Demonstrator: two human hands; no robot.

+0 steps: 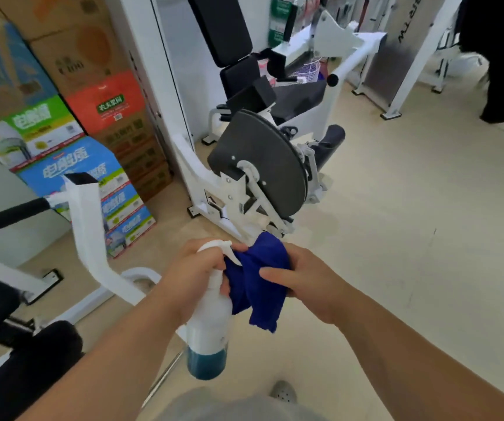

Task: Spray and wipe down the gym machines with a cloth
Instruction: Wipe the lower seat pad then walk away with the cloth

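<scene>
My left hand (194, 275) grips the neck of a white spray bottle (209, 326) with blue liquid in its bottom; the nozzle points right at a dark blue cloth (259, 284). My right hand (302, 284) holds that cloth bunched, right beside the nozzle, with a corner hanging down. Just beyond the hands stands a white gym machine (244, 189) with a dark grey round cam plate (262, 159) and black pads (223, 28).
Another white machine frame (88, 226) with black pads stands at the left. Stacked cardboard boxes (92, 117) fill the back left. A person in black (496, 56) walks at the far right. Beige floor (411, 238) lies open to the right.
</scene>
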